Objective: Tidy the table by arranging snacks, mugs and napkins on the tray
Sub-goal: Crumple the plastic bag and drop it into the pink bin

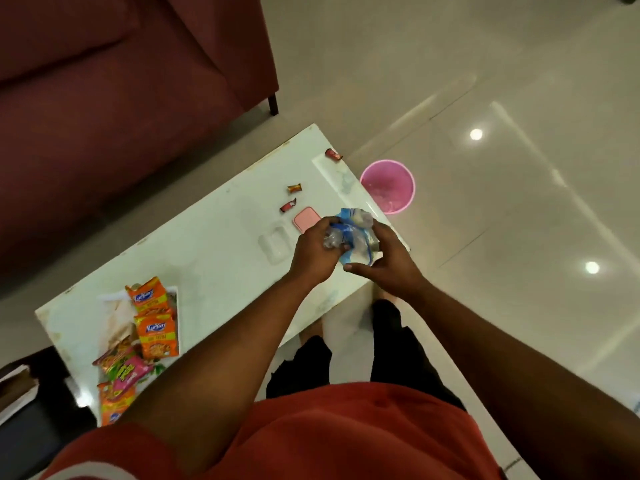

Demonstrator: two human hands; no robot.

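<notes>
1. Crumpled blue-and-clear plastic wrapper bundle: held in the air above the near right edge of the white glossy surface, between both hands. It appears to be being squashed into a smaller wad, probably so it can be thrown away.
2. Left hand: its grip is closed on the left side of the bundle, fingers curled over the clear plastic.
3. Right hand: its grip cups the bundle from below and from the right, thumb pointing inward, which steadies the wad against the left hand's squeeze.
4. Pink round plastic bin: stands on the floor just beyond the surface's right edge, near the hands, a likely destination for the wrappers.
5. Small pink rectangular box and clear plastic container: lie on the surface just left of the hands.
6. Three small red and gold sweet wrappers: scattered farther along the surface, well apart from each other, not yet gathered.
7. Orange snack packets: piled with a pink packet at the surface's left end, over what seems a white tray; its outline is mostly hidden.
8. Dark red sofa: stands behind the surface.
</notes>
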